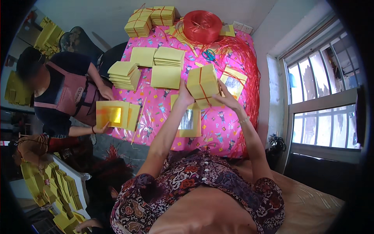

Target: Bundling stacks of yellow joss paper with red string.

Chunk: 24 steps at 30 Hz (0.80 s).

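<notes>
Between my two hands is a thick bundle of yellow paper (pixel 208 80), tied crosswise with red plastic string. My left hand (pixel 185 93) grips its left side, and my right hand (pixel 229 98) holds its right lower corner. Under and in front of the bundle lies a yellow sheet with a silver foil patch (pixel 187 121) on the pink patterned tablecloth (pixel 218 136). Another sheet with a silver patch (pixel 234 82) rests to the right, beside loose red string (pixel 252 93). Left of the bundle stand several untied stacks of yellow paper (pixel 166 77).
A large red string roll (pixel 202 26) sits at the back, near teal-handled scissors (pixel 209 55) and tied bundles (pixel 150 19). At left, a person in a pink apron (pixel 70 93) handles yellow sheets with gold foil (pixel 113 115). More yellow stacks (pixel 58 187) lie lower left; a barred window (pixel 323 93) is at right.
</notes>
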{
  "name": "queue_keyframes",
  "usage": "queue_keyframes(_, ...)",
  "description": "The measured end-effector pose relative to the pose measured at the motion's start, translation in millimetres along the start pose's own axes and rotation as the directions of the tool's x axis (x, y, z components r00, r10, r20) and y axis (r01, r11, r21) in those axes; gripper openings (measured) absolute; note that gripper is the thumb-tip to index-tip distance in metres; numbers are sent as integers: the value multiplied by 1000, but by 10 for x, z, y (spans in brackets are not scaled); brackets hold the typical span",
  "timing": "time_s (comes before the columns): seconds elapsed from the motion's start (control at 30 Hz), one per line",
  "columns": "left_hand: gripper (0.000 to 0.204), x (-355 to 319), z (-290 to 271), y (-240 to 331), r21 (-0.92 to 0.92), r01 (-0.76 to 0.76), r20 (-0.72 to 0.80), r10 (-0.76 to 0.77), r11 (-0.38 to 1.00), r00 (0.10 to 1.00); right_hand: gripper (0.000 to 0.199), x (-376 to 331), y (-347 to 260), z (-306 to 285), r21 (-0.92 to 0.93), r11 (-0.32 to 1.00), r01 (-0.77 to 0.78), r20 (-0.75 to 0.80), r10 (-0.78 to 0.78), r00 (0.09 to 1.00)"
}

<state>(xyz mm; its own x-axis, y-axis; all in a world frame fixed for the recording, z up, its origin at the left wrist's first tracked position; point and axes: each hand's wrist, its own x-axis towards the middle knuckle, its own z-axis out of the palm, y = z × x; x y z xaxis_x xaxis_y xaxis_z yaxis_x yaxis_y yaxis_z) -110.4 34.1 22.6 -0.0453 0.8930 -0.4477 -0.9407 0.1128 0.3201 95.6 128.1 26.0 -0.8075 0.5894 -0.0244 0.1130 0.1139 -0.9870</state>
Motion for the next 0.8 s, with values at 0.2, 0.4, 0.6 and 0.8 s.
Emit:
queue_keyframes(0.2,84,431,196,389,382,-145,-58,181,913,982,94,663,97,-80,104,994,24,-68,-17,998)
queue_keyframes(0.4,63,859,355,528,522,-273,15,311,808,950,70,1126,148,-205,80,997,-21,-122,31,992)
queue_keyframes(0.6,74,802,320,237,774,-451,113,604,444,789,65,1302,191,-294,-5,1000,-20,-222,19,975)
queue_keyframes(0.8,55,254,131,-359,802,-563,249,745,199,618,66,1334,263,-343,39,965,-258,-376,253,891)
